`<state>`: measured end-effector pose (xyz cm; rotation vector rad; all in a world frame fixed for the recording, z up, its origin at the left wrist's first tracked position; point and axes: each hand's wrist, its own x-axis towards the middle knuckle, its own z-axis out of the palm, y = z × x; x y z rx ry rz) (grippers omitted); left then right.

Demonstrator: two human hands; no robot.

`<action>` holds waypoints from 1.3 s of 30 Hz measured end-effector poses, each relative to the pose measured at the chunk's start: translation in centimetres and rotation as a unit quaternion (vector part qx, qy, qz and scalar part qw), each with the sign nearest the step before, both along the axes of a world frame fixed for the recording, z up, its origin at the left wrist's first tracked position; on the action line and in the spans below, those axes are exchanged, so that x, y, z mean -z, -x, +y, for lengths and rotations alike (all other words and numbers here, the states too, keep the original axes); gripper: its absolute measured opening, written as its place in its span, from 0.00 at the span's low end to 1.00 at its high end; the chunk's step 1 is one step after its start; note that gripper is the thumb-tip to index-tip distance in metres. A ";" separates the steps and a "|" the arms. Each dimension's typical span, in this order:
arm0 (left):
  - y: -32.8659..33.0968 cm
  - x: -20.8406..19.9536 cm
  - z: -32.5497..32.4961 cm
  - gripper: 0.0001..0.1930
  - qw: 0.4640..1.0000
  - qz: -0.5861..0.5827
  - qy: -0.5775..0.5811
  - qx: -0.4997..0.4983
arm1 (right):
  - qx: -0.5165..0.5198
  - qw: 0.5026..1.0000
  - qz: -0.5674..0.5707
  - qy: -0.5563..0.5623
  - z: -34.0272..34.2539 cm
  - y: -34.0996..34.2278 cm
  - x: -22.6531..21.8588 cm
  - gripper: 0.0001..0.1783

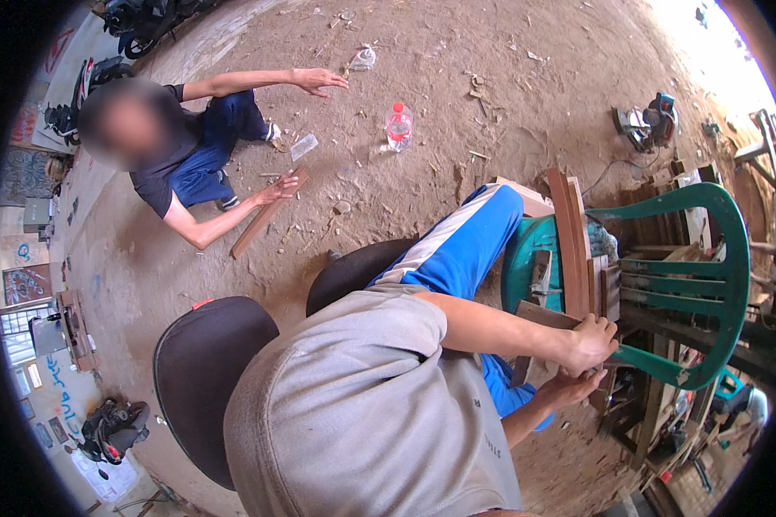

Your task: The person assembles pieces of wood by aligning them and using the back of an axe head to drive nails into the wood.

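Observation:
My left hand is closed over the top of a brown wooden piece that rests against a green plastic chair. Just below it, my right hand grips the lower part of the same piece from underneath. Several curved brown wooden slats stand upright on the chair seat right beside my hands. My leg in blue trousers with a white stripe stretches toward the chair.
Another person sits on the dirt floor at upper left, one hand on a long wooden slat. A red-capped plastic bottle stands on the ground. A power tool lies at upper right. A black round seat is at lower left.

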<state>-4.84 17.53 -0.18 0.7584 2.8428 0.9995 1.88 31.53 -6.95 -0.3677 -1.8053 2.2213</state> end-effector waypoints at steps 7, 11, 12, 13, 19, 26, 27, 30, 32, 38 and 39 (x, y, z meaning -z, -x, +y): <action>1.7 -0.1 -0.2 0.40 0.997 -0.021 0.002 0.081 | 0.050 0.929 0.016 -0.367 1.1 -0.7 0.8 0.29; 1.9 -0.4 -0.5 0.42 0.996 -0.029 -0.004 0.081 | 0.049 0.965 0.038 -0.254 1.7 0.0 1.4 0.29; 1.6 -0.4 -0.6 0.42 0.997 -0.025 -0.010 0.066 | 0.079 0.991 0.004 -0.109 1.0 0.1 0.7 0.29; 1.4 -0.4 -0.7 0.42 0.997 -0.024 -0.011 0.073 | 0.087 0.990 0.004 -0.110 0.0 0.0 0.0 0.29; 0.3 0.6 0.2 0.41 0.999 0.026 -0.036 0.000 | 0.151 0.936 0.027 -0.316 -1.6 -0.3 -0.3 0.25; 0.6 0.0 0.4 0.37 0.999 0.021 -0.021 0.013 | 0.126 0.982 0.028 -0.137 -3.2 0.0 -2.7 0.26; 0.8 -0.3 0.2 0.36 1.000 0.012 -0.021 0.019 | 0.120 0.976 0.044 -0.177 -3.0 0.0 -2.7 0.27; 1.7 -1.8 -0.6 0.34 0.999 -0.014 -0.030 0.031 | 0.145 0.964 0.021 -0.222 -1.8 0.5 -2.2 0.22; 1.8 -2.2 -0.7 0.35 0.998 0.014 -0.051 0.029 | 0.144 0.980 -0.036 -0.130 -3.6 0.7 -4.6 0.19; 1.5 -1.9 0.3 0.32 0.994 0.005 -0.078 0.071 | 0.127 0.992 0.017 -0.008 -3.5 0.2 -4.8 0.20; 1.5 -1.9 0.4 0.32 0.994 0.009 -0.078 0.073 | 0.143 0.990 0.018 -0.004 -3.4 0.3 -4.8 0.20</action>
